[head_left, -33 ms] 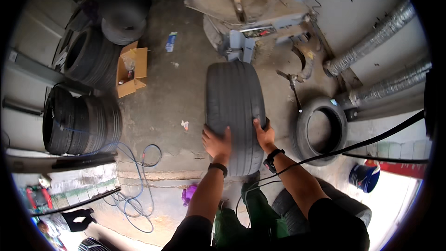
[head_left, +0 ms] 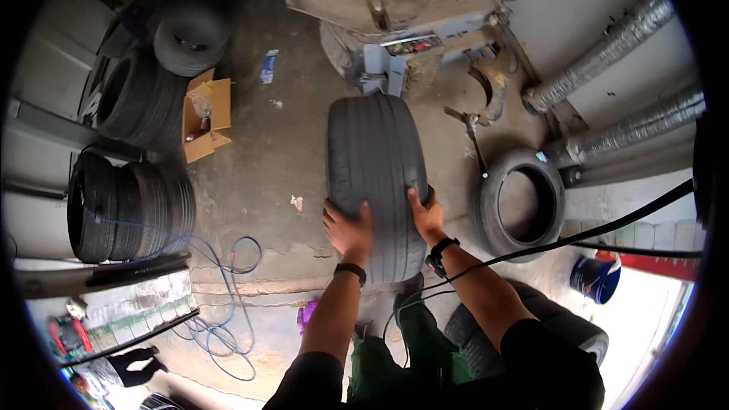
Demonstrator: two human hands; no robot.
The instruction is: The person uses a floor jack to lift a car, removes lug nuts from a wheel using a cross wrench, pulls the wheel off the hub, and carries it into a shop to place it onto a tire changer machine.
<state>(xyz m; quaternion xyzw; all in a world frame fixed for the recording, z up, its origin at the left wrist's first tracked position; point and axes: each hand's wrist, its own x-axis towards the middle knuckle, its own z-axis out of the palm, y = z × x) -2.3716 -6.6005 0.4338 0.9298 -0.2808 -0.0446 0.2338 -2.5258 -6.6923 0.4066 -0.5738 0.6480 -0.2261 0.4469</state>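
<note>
A black car tyre (head_left: 376,159) stands upright on its tread in front of me, its grooved face turned up toward my view. On its near left part lies my left hand (head_left: 348,229), thumb on the tread and fingers around the left edge. My right hand (head_left: 427,216) grips the right edge, with the thumb over the tread and the other fingers partly hidden behind the side. Together the two hands hold the tyre between them. Its far end is close to the base of a dusty tyre-changing machine (head_left: 364,0).
Tyres (head_left: 137,201) are stacked along the left wall beside an open cardboard box (head_left: 220,110). A loose tyre (head_left: 493,209) lies to the right, near a metal tool (head_left: 474,140). A blue hose (head_left: 220,334) coils at lower left; a blue bucket (head_left: 596,279) stands at lower right.
The whole view has shifted slightly, so most things sit a little farther left. Both hands keep their hold on the tyre, with no clear movement of it against the floor.
</note>
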